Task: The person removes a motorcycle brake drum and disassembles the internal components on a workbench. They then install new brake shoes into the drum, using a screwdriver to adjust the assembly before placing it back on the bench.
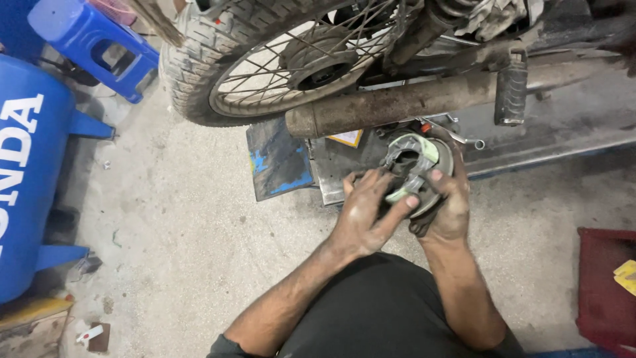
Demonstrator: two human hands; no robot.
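A: Concrete floor (199, 219), stained. Motorcycle wheel (265, 59) and rusty exhaust (397, 99) overhead, blue stool (99, 46) far left. What do I log for the hands?

B: Both grasp the brake plate (417, 172), held just above the metal sheet (285, 159). Left hand (364, 215) has fingers curled on its near edge, thumb pressing a pale green shoe (404, 194). Right hand (450, 205) cups it from below, thumb over the rim.

A: Progress?

B: I judge midway: plate is off the wheel, shoes seated or nearly so; I can't tell about springs. Refitting not yet done.
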